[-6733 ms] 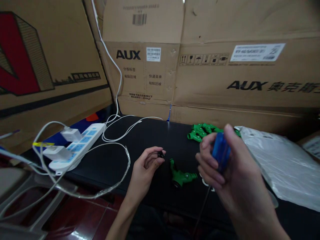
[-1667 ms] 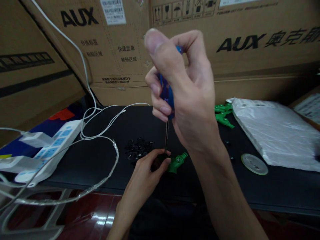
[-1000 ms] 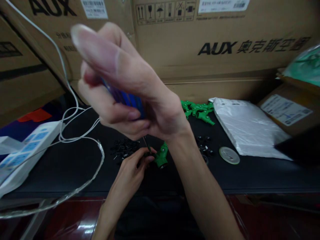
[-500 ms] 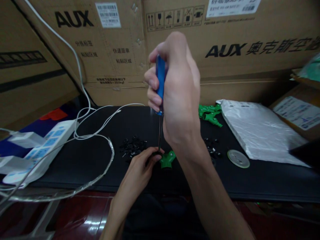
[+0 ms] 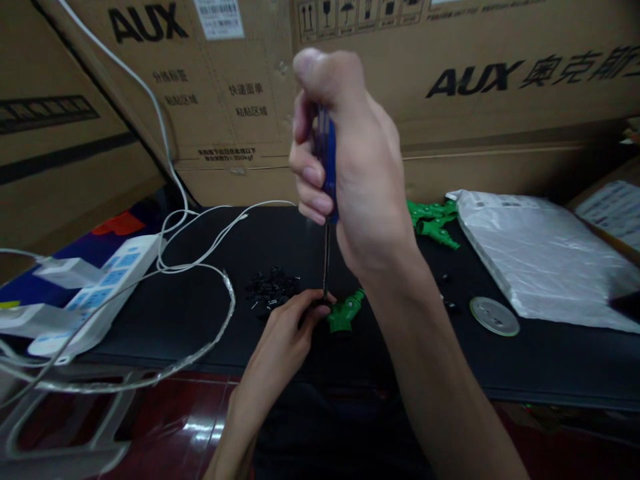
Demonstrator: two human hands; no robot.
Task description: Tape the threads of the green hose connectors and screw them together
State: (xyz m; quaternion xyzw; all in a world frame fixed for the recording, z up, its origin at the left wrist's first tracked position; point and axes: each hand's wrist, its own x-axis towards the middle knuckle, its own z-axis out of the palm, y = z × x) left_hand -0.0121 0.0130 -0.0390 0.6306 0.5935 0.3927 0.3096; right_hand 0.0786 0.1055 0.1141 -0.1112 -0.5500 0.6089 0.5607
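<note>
My right hand [image 5: 367,167] is wrapped round the blue handle of a screwdriver [image 5: 331,170], thumb over its top end. The shaft points straight down, its tip at my left fingertips. Low over the black table, my left hand [image 5: 290,330] pinches a small black part at the left arm of a green Y-shaped fitting [image 5: 343,318]. Fingers partly cover that black part, and the exact contact under the tip is hidden. Just left of this hand lies a pile of small black pieces and screws [image 5: 273,288].
More green Y-shaped fittings [image 5: 435,230] lie at the back right beside a white plastic package [image 5: 540,253]. A round metal disc [image 5: 495,316] is in front of it. White cables and a power strip [image 5: 113,283] occupy the left. Cardboard boxes [image 5: 270,140] stand behind.
My right thumb has come up over the screwdriver's end and the handle has turned in my grip. The green fitting is tilted differently. The view has shifted slightly.
</note>
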